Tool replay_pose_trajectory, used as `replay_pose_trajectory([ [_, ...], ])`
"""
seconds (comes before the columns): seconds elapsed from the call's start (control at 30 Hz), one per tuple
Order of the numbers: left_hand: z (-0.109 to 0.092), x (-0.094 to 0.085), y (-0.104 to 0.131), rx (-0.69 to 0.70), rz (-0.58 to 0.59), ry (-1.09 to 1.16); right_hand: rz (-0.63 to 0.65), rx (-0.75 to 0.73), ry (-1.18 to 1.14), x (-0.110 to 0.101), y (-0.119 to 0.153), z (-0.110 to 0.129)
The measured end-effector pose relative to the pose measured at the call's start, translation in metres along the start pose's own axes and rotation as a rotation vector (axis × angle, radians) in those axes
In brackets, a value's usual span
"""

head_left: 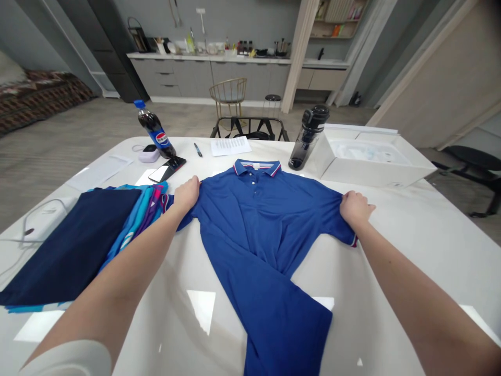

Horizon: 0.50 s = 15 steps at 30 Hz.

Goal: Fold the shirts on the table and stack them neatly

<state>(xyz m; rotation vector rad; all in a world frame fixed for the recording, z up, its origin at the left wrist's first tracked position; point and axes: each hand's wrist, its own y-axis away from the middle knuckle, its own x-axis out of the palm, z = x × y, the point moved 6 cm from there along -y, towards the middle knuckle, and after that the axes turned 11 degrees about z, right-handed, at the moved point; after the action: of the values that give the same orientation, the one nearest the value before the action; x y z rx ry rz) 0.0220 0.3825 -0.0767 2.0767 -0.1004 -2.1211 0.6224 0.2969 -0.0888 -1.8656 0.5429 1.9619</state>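
A blue polo shirt (258,209) lies on the white table, its striped collar at the far side and its lower part twisted toward the near edge. My left hand (187,194) grips the shirt at the left sleeve, near the shoulder, fingers closed on the cloth. At the right sleeve, my right hand (355,208) pinches the fabric above the striped cuff. Folded clothes (78,235), dark navy on top with blue and purple layers beneath, are stacked left of my left forearm.
Past the shirt stand a cola bottle (156,130), a dark tumbler (307,138) and a white box (368,169). A phone (168,168), a pen (198,150) and papers (230,146) lie near the far edge. A white device (45,222) with cables sits at left.
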Motion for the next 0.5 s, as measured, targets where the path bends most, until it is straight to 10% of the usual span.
replay_pose_trajectory([
  [0.27,-0.007,-0.017,-0.037,-0.072,-0.028,0.001,-0.021,-0.018,0.026,-0.005,-0.047,-0.008],
  [0.4,-0.022,-0.028,-0.022,-0.014,-0.131,0.003,-0.094,-0.095,0.016,-0.013,-0.029,0.013],
  [0.5,-0.068,-0.029,0.008,0.257,-0.153,0.022,-0.149,-0.248,-0.059,-0.021,0.006,0.055],
])
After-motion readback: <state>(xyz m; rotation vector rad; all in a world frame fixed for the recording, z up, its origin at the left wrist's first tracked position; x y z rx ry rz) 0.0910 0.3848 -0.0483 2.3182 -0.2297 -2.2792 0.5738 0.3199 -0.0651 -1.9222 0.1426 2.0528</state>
